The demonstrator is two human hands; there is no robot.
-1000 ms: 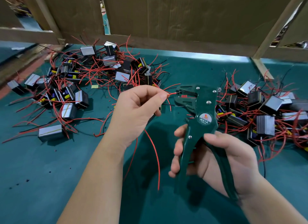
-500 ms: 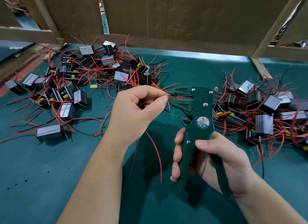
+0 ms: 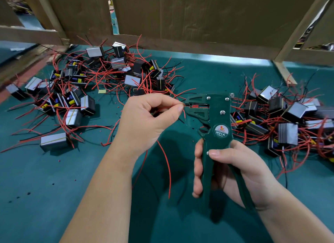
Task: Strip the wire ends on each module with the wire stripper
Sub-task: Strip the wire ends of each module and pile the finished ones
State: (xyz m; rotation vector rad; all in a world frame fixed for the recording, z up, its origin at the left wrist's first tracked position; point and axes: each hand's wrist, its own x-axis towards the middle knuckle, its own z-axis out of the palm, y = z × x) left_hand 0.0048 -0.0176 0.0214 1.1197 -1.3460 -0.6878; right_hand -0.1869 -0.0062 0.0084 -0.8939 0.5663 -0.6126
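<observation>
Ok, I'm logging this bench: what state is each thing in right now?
Wire stripper: upright, handles gripped.
Red wire end: pinched, at the stripper's mouth.
Left hand: pinches the red wire end.
Right hand: grips the wire stripper.
Left module pile: loose, wires tangled.
Right module pile: loose, wires tangled.

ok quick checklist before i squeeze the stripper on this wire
1. Left hand pinches the red wire close to its end: ok.
2. Wire end reaches the mouth of the wire stripper: ok.
3. How deep the end sits inside the mouth: cannot tell.
4. Right hand wraps both handles: ok.
5. Left thumb tip clear of the mouth: not ok, it sits right beside it.
</observation>
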